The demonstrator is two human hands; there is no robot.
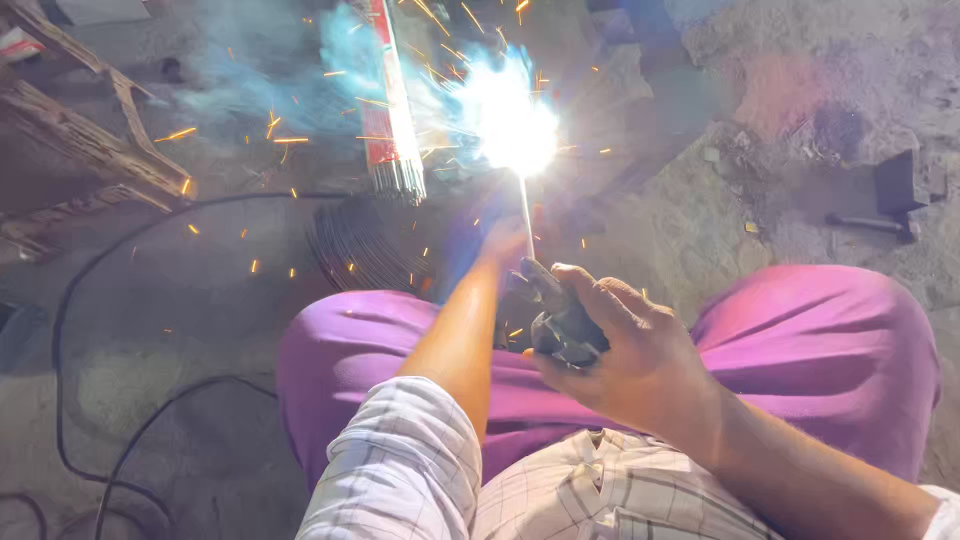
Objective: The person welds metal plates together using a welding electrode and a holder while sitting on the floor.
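Your right hand [625,345] is clenched around the dark electrode holder [562,318] above your purple-clad knees. Its welding rod [526,212] runs forward into the white arc [508,122]. Your left hand [508,238] reaches beside the rod; its grip cannot be told.

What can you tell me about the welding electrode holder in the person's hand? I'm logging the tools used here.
The electrode holder is a dark, worn, blackish clamp, mostly covered by the right hand, which grips it above the purple-clad lap. Its jaws point up and away, and a thin pale welding rod runs from them to a glaring white arc that throws sparks and bluish smoke. The left hand reaches forward beside the rod; whether it touches it cannot be told. No cable joint shows.
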